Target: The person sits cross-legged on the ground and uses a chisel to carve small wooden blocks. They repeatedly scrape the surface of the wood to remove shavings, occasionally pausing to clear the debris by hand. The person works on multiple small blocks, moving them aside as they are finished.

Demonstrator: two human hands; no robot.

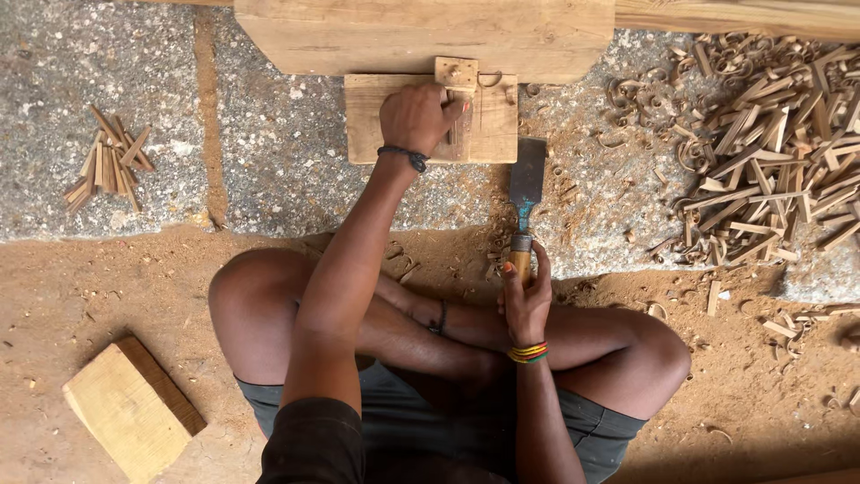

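The left hand is closed on a thin wood strip, pressed to the flat work board at twelve o'clock; the chisel is gripped by the right hand, blade towards twelve; cut sticks are bundled at ten o'clock.

Seated person facing a stone slab. On the slab, a flat board abuts a large timber behind it. Left hand rests on the board; right hand grips a chisel lying right of the board. Stick bundle far left; shavings heap far right; wood block on the floor, near left.
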